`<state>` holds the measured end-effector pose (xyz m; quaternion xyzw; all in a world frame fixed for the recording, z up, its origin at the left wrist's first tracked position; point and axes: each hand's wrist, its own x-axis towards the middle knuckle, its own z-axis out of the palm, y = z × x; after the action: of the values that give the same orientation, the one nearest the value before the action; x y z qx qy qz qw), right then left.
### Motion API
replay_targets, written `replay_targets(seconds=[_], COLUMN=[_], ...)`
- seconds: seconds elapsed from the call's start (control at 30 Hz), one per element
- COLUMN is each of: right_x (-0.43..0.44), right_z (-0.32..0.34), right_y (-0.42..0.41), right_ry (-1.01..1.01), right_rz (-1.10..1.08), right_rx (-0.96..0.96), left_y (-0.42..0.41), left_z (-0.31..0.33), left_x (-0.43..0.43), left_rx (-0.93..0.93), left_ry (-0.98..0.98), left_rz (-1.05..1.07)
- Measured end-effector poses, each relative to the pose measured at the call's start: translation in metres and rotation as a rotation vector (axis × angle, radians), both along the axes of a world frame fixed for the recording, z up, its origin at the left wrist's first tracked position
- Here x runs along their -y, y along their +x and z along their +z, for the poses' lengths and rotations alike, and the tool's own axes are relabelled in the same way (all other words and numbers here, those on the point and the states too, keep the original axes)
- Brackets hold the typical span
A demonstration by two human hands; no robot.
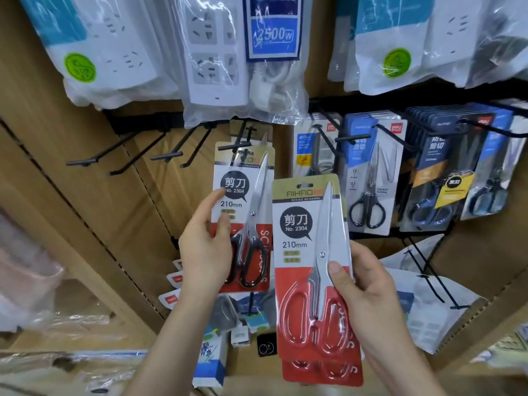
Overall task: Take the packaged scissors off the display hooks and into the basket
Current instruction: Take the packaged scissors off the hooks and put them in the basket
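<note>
Beside black scissors [249,252] in left hand [205,252], right hand [368,284] grips red scissors [317,270].

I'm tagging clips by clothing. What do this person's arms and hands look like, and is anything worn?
Both forearms are bare to the frame's edge, with no sleeves in view. The left hand and right hand wear no gloves, rings or watch that shows.

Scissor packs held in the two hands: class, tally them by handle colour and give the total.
Red handles: 2, the front red-handled pack and the second red-handled pack behind it, in the right hand
Black handles: 1, the black-handled pack in the left hand
Total: 3
</note>
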<state>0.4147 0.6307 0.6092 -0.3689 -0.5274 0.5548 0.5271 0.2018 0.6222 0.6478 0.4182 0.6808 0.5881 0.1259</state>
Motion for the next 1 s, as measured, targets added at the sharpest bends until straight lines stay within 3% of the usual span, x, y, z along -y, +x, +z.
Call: replay_targets(seconds=[0.5,0.57,0.67,0.77,1.0], right_x=[-0.013,-0.014,-0.013,-0.013,-0.008], right_z=[0.005,0.004,0.002,0.0,-0.004], right_y=[-0.019,-0.021,-0.027,-0.035,-0.046], right_ry=[-0.134,-0.134,-0.14,-0.126,-0.09], right_rz=[-0.136,-0.142,-0.145,-0.145,-0.145], right_rx=[-0.098,-0.099,-0.082,-0.054,-0.05], left_y=[-0.042,-0.039,-0.03,0.001,0.017], left_z=[0.005,0.006,0.01,0.01,-0.002], left_x=[-0.12,-0.108,-0.071,-0.021,0.011], left_rx=[-0.325,-0.24,0.067,0.379,0.531], left_ry=[-0.345,-0.302,-0.149,-0.145,-0.08], left_rz=[-0.075,-0.076,-0.052,-0.292,-0.328])
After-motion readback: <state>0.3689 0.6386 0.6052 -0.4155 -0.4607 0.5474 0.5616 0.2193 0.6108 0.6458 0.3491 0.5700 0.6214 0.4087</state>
